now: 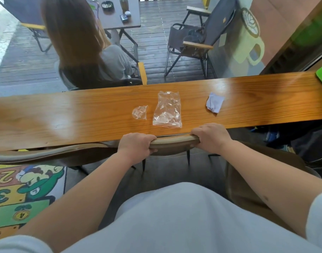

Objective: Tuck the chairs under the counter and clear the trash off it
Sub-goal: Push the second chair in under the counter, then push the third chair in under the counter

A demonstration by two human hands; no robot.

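Both hands, left hand (136, 144), right hand (209, 136), gripping chair back (172, 142), counter (65, 114) edge

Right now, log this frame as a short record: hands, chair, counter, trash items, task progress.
left hand: gripping the top of the chair back
right hand: gripping the same chair back, further right
chair: back close against the counter edge, seat under it
counter: wooden, runs along a window
trash: small clear plastic scrap, clear plastic bag, crumpled white paper
second chair: to the left, also at the counter
progress: trash not yet cleared
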